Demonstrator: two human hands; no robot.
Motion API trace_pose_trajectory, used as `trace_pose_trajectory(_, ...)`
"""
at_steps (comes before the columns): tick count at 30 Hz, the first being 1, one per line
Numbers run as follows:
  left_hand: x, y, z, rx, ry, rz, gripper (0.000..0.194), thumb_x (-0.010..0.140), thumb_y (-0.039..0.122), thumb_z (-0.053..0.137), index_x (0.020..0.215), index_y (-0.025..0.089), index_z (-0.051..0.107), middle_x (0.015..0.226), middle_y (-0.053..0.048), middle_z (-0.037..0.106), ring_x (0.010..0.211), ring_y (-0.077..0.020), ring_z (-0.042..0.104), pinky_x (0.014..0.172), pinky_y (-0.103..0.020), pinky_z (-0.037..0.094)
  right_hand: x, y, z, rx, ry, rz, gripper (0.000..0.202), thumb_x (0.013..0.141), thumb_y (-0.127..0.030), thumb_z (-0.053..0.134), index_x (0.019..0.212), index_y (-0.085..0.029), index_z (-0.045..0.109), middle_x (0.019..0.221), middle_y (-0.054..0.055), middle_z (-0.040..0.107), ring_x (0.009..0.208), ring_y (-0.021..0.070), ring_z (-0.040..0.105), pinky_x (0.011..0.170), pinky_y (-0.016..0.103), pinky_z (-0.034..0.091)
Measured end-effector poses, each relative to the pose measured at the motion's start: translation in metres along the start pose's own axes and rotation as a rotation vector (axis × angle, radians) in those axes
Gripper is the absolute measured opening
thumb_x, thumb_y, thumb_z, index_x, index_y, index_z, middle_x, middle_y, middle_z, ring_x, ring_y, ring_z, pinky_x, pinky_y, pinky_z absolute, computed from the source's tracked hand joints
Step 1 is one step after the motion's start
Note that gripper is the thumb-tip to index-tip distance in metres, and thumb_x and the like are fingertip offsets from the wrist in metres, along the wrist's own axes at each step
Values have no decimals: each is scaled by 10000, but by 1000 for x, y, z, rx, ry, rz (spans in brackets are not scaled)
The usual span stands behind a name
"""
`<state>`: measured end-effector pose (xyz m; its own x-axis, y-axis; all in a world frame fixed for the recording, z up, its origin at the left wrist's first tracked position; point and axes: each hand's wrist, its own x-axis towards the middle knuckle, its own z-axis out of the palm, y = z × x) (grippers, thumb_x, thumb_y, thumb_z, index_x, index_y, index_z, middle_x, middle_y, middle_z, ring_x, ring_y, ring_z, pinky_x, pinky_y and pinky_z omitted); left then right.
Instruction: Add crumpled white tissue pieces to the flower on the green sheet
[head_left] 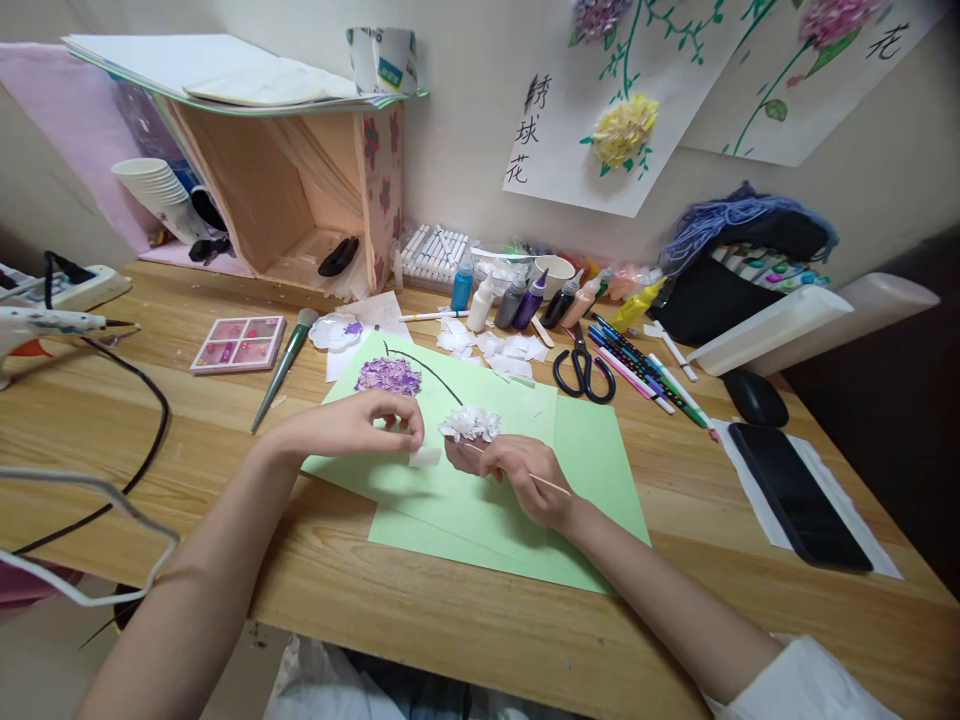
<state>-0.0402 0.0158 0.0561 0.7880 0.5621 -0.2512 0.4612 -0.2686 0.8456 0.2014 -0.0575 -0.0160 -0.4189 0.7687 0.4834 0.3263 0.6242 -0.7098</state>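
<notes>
My right hand point(529, 475) is closed around a thin wooden stick point(551, 485), its fingers reaching to the lower edge of a white ruffled paper flower point(471, 423). Whether those fingers also press the flower is hard to tell. My left hand point(379, 425) is pinched, with a small pale paper strip point(425, 457) at its fingertips. Both hands are over light green paper sheets point(592, 500). A purple-and-pink paper flower point(388, 376) sits on the green paper behind my left hand. From near it, a dark curved stem line point(431, 370) runs to the white flower.
Behind the paper lie white scraps point(510, 350), paint bottles point(531, 300), black scissors point(583, 370) and several pens point(645, 370). A brush point(285, 368) and pink palette point(238, 345) are at left, near a glue gun point(45, 322) and cable point(150, 450). A phone point(799, 495) lies right.
</notes>
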Motion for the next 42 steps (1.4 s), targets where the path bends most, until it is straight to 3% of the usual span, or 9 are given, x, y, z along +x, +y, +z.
trace_pose_trajectory(4, 5, 0, 10, -28, -16, 23, 112, 761, 241, 542, 756, 195, 644, 807, 6, 637, 773, -142, 552, 730, -234, 400, 3, 1, 5, -58, -45, 2, 420, 981, -307, 207, 751, -207, 544, 607, 5, 551, 547, 134, 517, 576, 259, 417)
trace_pose_trajectory(11, 13, 0, 22, 1, 23, 95, 129, 783, 223, 530, 783, 190, 654, 848, -5, 655, 822, -146, 578, 770, -242, 408, 3, 2, 9, 57, -11, 209, 412, 985, -314, 235, 767, -195, 564, 651, 19, 577, 603, 139, 517, 614, 266, 421)
trace_pose_trajectory(21, 30, -16, 37, 215, 316, 81, 166, 819, 284, 505, 776, 175, 622, 802, -24, 633, 798, -167, 552, 732, -268, 393, 3, 7, 8, 248, 68, 379, 411, 977, -394, 274, 798, -186, 581, 627, 4, 551, 572, 131, 515, 545, 254, 412)
trace_pose_trajectory(30, 32, -16, 42, 373, 408, 37, 130, 802, 242, 516, 748, 172, 611, 793, -44, 603, 792, -179, 516, 704, -283, 391, 0, 4, 8, 116, 36, 311, 395, 985, -325, 261, 790, -196, 579, 650, 13, 547, 599, 135, 522, 569, 260, 415)
trace_pose_trajectory(37, 36, -18, 42, 366, 422, -13, 124, 784, 223, 519, 729, 173, 619, 769, -42, 604, 781, -183, 509, 694, -290, 393, 5, 0, 6, 54, 27, 268, 396, 982, -293, 246, 776, -197, 571, 638, 14, 547, 588, 136, 520, 563, 260, 418)
trace_pose_trajectory(42, 37, -19, 41, 375, 446, -40, 129, 777, 231, 515, 723, 177, 619, 771, -41, 601, 786, -187, 508, 716, -299, 392, 0, -2, 4, 24, 110, 159, 413, 971, -277, 234, 730, -207, 563, 605, 14, 545, 563, 145, 525, 547, 275, 419)
